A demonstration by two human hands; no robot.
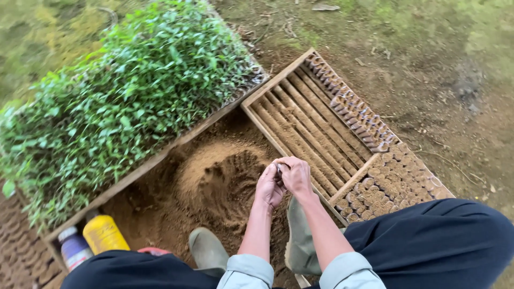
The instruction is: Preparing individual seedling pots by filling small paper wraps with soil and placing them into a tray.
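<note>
Both hands meet over a mound of brown soil (214, 176), and between them sits a small dark piece (279, 170), too small to tell what it is. The left hand (269, 186) cups it from below with fingers curled, a closed grip around the piece; the right hand (296, 174) folds over the top, fingers bent down onto it, pinching the same thing. Forearms run up from rolled pale sleeves, wrists close together, elbows low by the knees.

To do this well, I judge the hands should stay directly above the mound so loose soil falls back on it, with light, even pressure from both sides.

Just right of the hands lies a wooden tray (278, 75) of slatted rows, partly filled with small soil tubes (375, 187). To the left stands a box of green seedlings (123, 101), and near the left knee a yellow bottle (104, 234) beside a grey bottle (73, 247). Green boots (208, 250) rest on the ground
</note>
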